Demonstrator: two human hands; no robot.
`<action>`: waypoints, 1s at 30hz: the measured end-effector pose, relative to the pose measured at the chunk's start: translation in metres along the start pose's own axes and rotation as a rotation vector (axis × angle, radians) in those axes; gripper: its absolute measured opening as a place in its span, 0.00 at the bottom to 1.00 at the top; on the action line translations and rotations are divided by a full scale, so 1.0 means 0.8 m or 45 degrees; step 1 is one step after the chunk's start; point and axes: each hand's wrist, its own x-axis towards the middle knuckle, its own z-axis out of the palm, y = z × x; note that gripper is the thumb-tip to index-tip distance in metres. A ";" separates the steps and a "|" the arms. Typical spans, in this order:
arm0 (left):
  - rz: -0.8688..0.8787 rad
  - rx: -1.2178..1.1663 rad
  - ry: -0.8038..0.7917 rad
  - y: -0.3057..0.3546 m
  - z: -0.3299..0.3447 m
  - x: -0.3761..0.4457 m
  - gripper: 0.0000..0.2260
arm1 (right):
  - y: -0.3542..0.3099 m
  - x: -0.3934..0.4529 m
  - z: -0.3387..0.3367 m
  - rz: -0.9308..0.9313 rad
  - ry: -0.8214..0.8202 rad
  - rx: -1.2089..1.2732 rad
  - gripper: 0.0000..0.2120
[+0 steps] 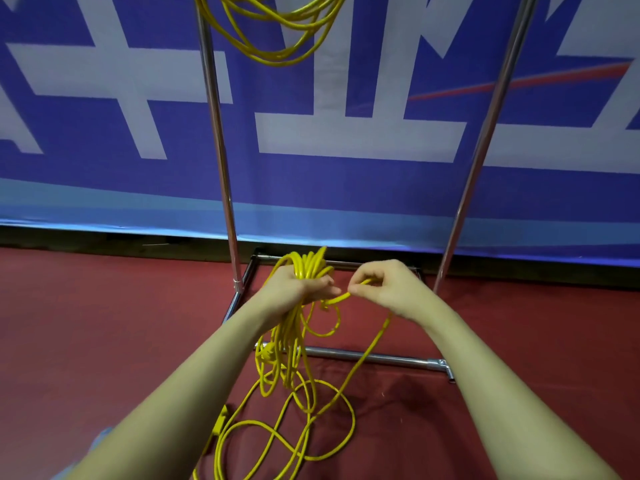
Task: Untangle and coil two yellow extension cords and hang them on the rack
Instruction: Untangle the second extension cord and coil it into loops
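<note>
So one cord (pixel 277 36) is already hanging on the rack (pixel 216 133) at 12 o'clock. Left hand (pixel 298 285) has its fingers clamped round the second cord's coil (pixel 308 265) as an anchor, while the right hand (pixel 384 282) pinches the next loop; the slack is still lying on the floor (pixel 104 323) at 6 o'clock.

Bright, even indoor light, soft faint shadows on the red floor (pixel 104 323), glare streaks along the chrome rack poles (pixel 218 133), wide-angle bending toward the left and right edges, slight overall softness, far banner (pixel 346 133) mildly blurred
</note>
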 end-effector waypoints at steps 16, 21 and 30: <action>0.135 -0.351 0.091 0.035 -0.005 0.003 0.07 | 0.027 -0.020 -0.006 0.247 -0.163 0.633 0.07; 0.069 -0.393 0.095 0.039 -0.022 0.002 0.07 | 0.025 -0.016 0.002 0.198 0.182 0.953 0.06; 0.016 -0.294 0.100 0.033 -0.032 -0.002 0.07 | 0.009 -0.004 0.006 -0.022 0.087 0.289 0.07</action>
